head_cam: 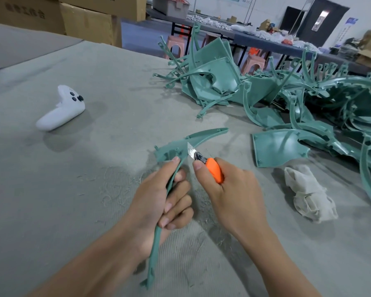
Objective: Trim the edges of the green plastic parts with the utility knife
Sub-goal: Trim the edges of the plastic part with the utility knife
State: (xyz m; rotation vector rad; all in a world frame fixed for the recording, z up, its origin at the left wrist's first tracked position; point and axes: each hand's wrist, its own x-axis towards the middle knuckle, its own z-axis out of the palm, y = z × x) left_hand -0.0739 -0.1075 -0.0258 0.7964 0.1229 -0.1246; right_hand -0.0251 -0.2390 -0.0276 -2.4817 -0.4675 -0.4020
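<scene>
- The chief hazard was judged to lie in the blade (191, 151) of the utility knife (214, 170); it was set against the inner edge of the held green part (204, 136), just beside the left thumb tip; a slip towards the body could have carried it into the fingers (178, 186) curled round the rib.
- The part was held by its thin curved rib alone, its broad end raised above the bench (73, 189); under cutting pressure it could have flexed or twisted, so that a gouge was left rather than a clean edge.
- Too steep an angle was judged likely to dig the blade into the plastic; too shallow an angle, to leave the flash in place.
- The left grip (159, 200) was fully closed round the rib; the thumb was laid along its upper side and the fingers were wrapped beneath; nothing else was held.
- The right grip (229, 189) was fully closed round the knife's orange handle; one fingertip was pressed near the root of the blade; only the blade and a short length of handle were left showing.
- The remaining green plastic parts (287, 93) were heaped at the far right of the bench, well apart from both grips; one flat panel (276, 146) was seen near the right grip, beside a crumpled white cloth (308, 194).
</scene>
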